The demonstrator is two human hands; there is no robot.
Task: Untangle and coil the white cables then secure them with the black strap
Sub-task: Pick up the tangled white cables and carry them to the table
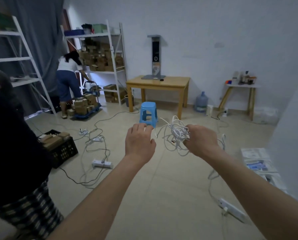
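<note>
Cables hang in a loose white tangle, pinched in the right hand above the floor. Left hand hovers beside them, fingers relaxed, holding nothing. They look light and limp; best taken at a free end. No strap visible.

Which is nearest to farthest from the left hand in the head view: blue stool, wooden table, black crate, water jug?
From the left hand:
1. Blue stool, just beyond the fingers, straight ahead.
2. Black crate, on the floor to the left.
3. Wooden table, behind the stool.
4. Water jug, far right by the wall.
</note>
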